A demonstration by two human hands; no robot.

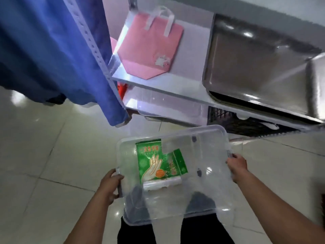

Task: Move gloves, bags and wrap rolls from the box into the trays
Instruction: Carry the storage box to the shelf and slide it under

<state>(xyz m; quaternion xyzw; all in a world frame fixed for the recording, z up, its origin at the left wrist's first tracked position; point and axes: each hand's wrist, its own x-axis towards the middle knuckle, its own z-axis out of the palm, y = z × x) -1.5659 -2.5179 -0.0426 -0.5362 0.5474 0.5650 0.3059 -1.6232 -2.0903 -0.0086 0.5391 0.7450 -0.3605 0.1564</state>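
I hold a clear plastic box (pixel 207 138) in front of me above the tiled floor. My left hand (pixel 110 186) grips its left rim and my right hand (pixel 236 165) grips its right rim near a latch. Inside lie a green pack of disposable gloves (pixel 153 161), a second green pack (pixel 177 162) partly under it, and a white wrap roll (pixel 162 184) at their near end. A large steel tray (pixel 246 71) sits on the shelf ahead, with a second tray (pixel 316 85) at the right edge.
A pink bag (pixel 151 48) with white handles lies on the metal shelf (pixel 158 81) left of the trays. A blue cloth (pixel 52 50) hangs at the left over a slotted upright. A dark crate (pixel 233 120) sits on the lower shelf.
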